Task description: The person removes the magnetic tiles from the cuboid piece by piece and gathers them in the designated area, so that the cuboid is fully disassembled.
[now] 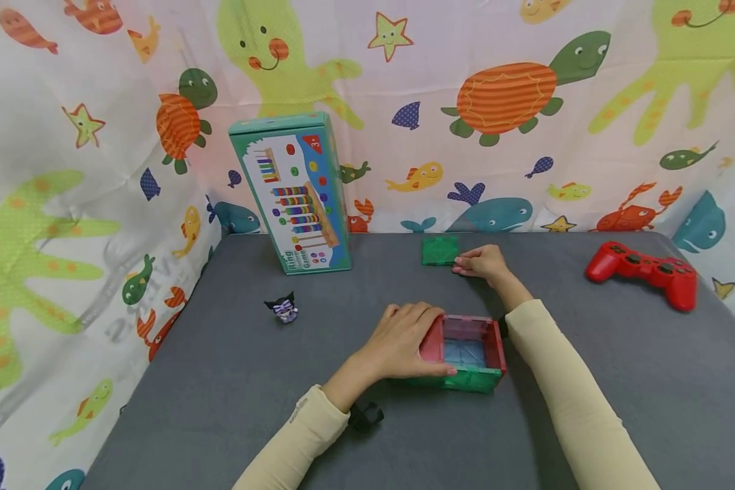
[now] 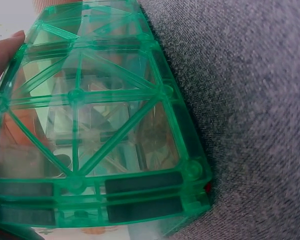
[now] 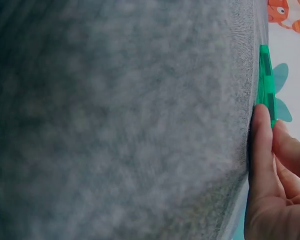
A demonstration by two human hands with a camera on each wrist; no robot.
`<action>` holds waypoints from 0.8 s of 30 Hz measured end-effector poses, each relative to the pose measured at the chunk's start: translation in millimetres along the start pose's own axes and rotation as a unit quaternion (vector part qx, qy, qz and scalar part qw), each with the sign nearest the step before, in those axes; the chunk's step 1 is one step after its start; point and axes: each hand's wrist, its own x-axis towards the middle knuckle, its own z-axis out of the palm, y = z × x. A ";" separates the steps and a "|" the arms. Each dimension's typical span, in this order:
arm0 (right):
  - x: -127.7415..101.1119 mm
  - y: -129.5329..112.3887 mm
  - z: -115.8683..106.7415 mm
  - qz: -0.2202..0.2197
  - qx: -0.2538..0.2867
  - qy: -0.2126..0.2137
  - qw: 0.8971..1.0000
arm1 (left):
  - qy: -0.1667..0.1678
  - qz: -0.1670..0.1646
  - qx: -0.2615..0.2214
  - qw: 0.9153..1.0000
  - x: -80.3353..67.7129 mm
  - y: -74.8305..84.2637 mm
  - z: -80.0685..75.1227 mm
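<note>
A box of translucent magnetic tiles (image 1: 474, 379) stands on the table, with green front, red sides and a blue floor seen through its open top. My left hand (image 1: 402, 344) holds it from the left, thumb along the front rim and fingers across the red part on top. Up close in the left wrist view, the green front wall (image 2: 76, 95) shows ribbed square tiles side by side. Farther back, my right hand (image 1: 482, 263) pinches the near right corner of a flat green magnetic tile (image 1: 439, 250); thumb and fingers meet at the tile's end (image 3: 266, 82) in the right wrist view.
A tall toy box (image 1: 294, 197) stands at the back left, with a small dark-eared figurine (image 1: 284, 307) in front of it. At the right lies a red game controller (image 1: 642, 272). A patterned curtain (image 1: 380, 136) hangs behind the grey table (image 1: 220, 408).
</note>
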 end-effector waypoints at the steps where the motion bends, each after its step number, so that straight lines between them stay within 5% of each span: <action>1: -0.8 0.0 -0.4 -0.003 -0.010 0.009 1.000 | 0.000 0.001 0.001 1.000 0.4 0.5 0.2; 10: -11.4 1.5 -5.9 -0.025 -0.091 0.049 0.994 | 0.003 0.005 0.002 1.000 2.4 4.2 3.6; 16: -52.0 -14.5 -21.1 -0.048 -0.174 -0.023 0.983 | 0.011 0.005 -0.005 1.000 1.6 4.3 3.1; 20: -98.0 -29.4 -34.3 -0.043 -0.250 -0.077 0.964 | 0.011 0.001 -0.004 1.000 0.7 3.1 3.2; 24: -148.0 -33.2 -43.7 -0.029 -0.263 -0.152 0.952 | 0.013 0.000 -0.004 1.000 0.0 2.7 3.3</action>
